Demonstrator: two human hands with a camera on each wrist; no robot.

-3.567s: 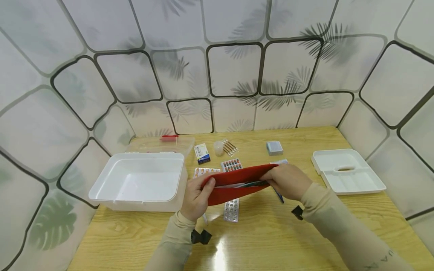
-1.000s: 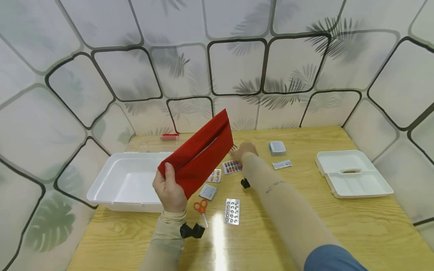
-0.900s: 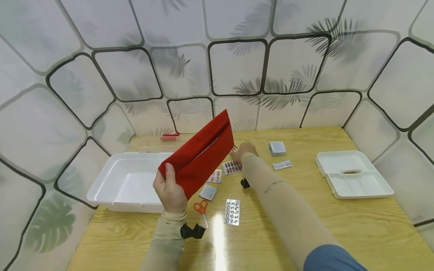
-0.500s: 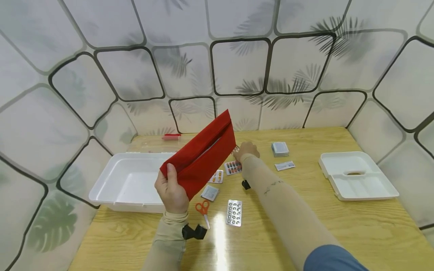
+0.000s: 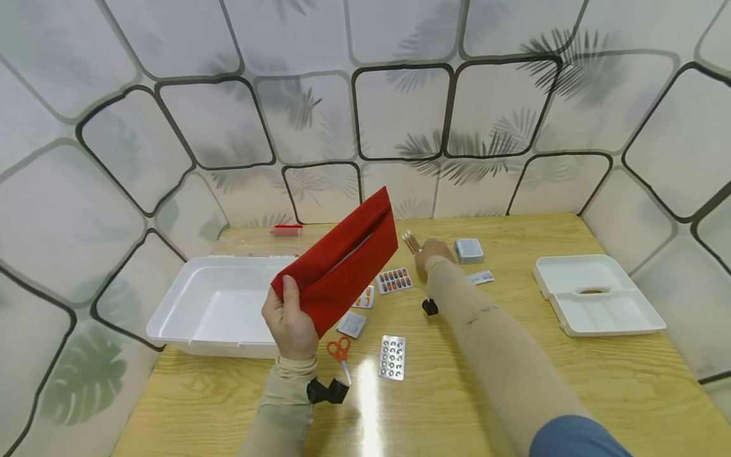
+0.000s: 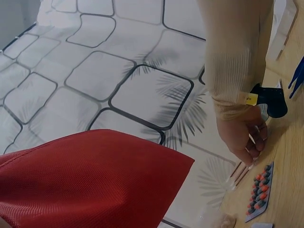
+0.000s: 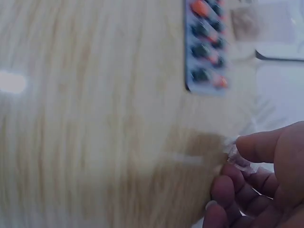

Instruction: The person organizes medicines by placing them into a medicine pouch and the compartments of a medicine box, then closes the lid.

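My left hand (image 5: pixel 292 324) grips the lower left corner of a red fabric pouch (image 5: pixel 348 273), thumb on its front. The pouch is tilted up to the right, and its slit opening shows a pale edge inside. My right hand (image 5: pixel 435 257) is low over the far part of the table and pinches a small bundle of brown-stemmed cotton swabs (image 5: pixel 410 241). In the right wrist view the thumb (image 7: pixel 261 145) and curled fingers meet on the swabs' clear-looking end (image 7: pixel 237 159). A blister pack of red-and-green capsules (image 5: pixel 394 280) lies left of that hand.
A white open box (image 5: pixel 223 346) stands at the left, its clear lid (image 5: pixel 251 241) behind. Orange scissors (image 5: pixel 339 349), a silver blister pack (image 5: pixel 392 358), a flat sachet (image 5: pixel 351 324) and a small box (image 5: pixel 469 251) lie about. A white tray (image 5: pixel 599 311) is at the right.
Both hands were on the level pouch at first; then the left hand alone held it tilted up. The right hand reached to the swabs and has shifted right with them.
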